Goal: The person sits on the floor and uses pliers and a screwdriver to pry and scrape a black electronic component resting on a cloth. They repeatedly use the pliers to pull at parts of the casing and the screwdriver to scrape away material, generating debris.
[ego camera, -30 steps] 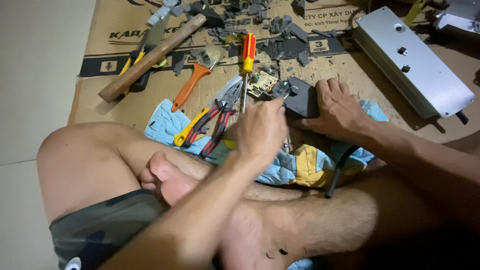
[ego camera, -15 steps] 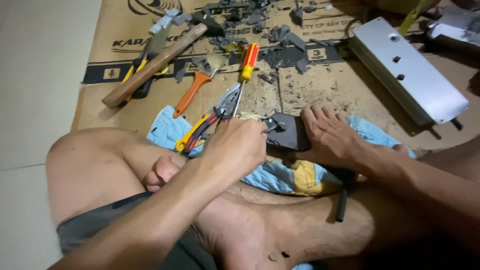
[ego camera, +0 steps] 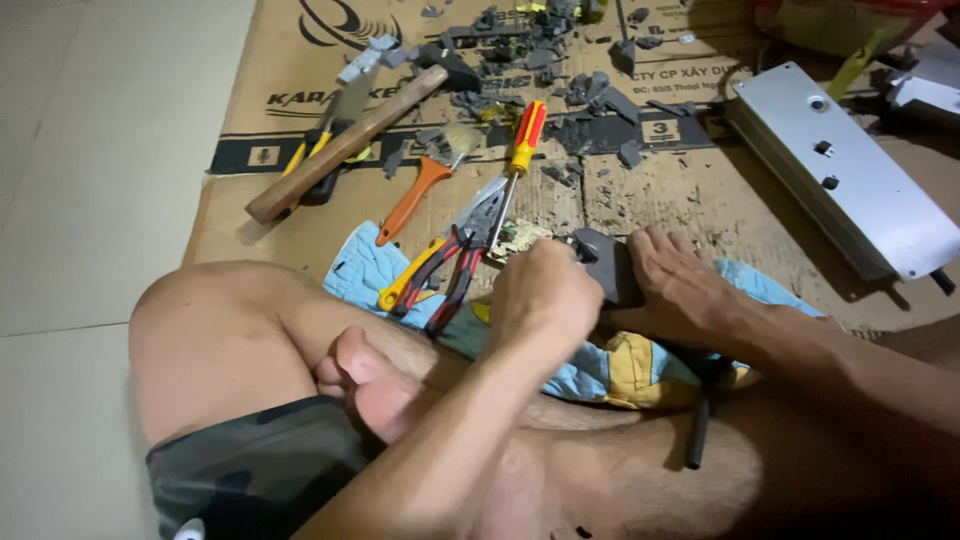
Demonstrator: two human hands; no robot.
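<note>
So the person's sitting cross-legged on flattened cardboard [ego camera: 700, 190], and both hands are on one dark grey plastic piece [ego camera: 612, 262] sitting right at the edge of a blue and yellow cloth [ego camera: 620, 365]. The right hand [ego camera: 690, 290] lies flat over the piece's right side, fingers spread, pinning it down. The left hand [ego camera: 540, 295] is curled into a fist just to the left of it, knuckles up against the piece's near edge. It looks closed round something small, but I can't tell what, the fist hides it.

The piece's long side runs roughly away from the person, so it sits between the two hands, touching both. Just left of the fist are red-handled pliers [ego camera: 462, 250] and a red and yellow screwdriver [ego camera: 520, 150]; a wooden-handled hammer [ego camera: 345, 145] lies further off to the left.
</note>
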